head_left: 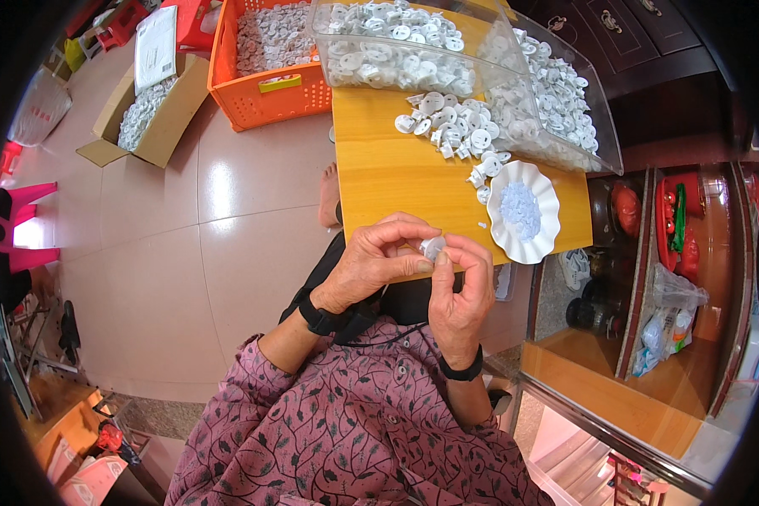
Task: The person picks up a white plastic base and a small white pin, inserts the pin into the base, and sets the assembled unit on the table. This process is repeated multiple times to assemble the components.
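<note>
Above the near edge of the yellow table (371, 160), my left hand (367, 266) and my right hand (464, 295) meet around a small round white plastic part (433, 246). Thumb and fingers of the left hand grip it from one side; the right fingertips pinch it from the other. To the right of the hands is a white wavy-rimmed dish (547, 221), with a heap of tiny pale bluish-white pieces (519, 211) in it. Beyond the dish, similar round white parts (460, 126) lie loose in a pile. One tiny white piece (481, 225) rests beside the dish.
Two clear plastic bins (396, 72) full of white parts stand at the table's far side. An orange crate (282, 105) and an open cardboard box (164, 126), both holding more parts, are at the far left. Wooden shelves (649, 253) with bags flank the right.
</note>
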Tool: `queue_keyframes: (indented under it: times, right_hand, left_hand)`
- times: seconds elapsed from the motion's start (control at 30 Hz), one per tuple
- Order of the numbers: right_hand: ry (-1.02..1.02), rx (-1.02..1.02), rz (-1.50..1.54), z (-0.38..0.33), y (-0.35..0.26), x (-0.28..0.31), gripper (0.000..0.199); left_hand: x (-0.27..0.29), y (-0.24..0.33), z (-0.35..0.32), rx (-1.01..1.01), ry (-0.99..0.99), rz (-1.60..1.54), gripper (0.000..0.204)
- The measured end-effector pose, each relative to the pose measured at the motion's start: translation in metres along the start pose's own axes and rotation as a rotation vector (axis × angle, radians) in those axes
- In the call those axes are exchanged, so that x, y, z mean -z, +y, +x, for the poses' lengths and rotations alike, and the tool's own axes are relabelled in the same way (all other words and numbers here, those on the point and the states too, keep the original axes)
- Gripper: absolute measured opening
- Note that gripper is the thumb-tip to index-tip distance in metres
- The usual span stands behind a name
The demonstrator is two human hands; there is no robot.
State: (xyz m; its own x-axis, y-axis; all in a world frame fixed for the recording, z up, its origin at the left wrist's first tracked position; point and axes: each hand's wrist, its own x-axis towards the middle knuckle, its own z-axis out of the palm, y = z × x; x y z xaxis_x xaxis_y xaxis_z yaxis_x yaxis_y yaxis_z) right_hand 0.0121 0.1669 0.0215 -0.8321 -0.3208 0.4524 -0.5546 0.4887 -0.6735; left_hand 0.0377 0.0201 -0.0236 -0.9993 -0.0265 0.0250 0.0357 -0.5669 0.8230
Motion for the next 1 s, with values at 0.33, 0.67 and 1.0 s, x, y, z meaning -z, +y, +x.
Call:
queue_keyframes:
  times: [0.33, 0.67, 1.0]
  right_hand:
    - [-0.034, 0.015, -0.003, 0.001, -0.001, 0.001, 0.015]
    - [-0.076, 0.059, -0.045, 0.002, -0.002, 0.002, 0.015]
    - [-0.093, -0.083, 0.164, 0.000, 0.002, 0.003, 0.013]
  left_hand:
    - [0.006, -0.001, -0.001, -0.044, -0.022, 0.109, 0.035]
    - [0.011, -0.001, -0.002, -0.087, -0.046, 0.223, 0.036]
    - [0.010, -0.003, -0.003, 0.040, 0.001, 0.032, 0.037]
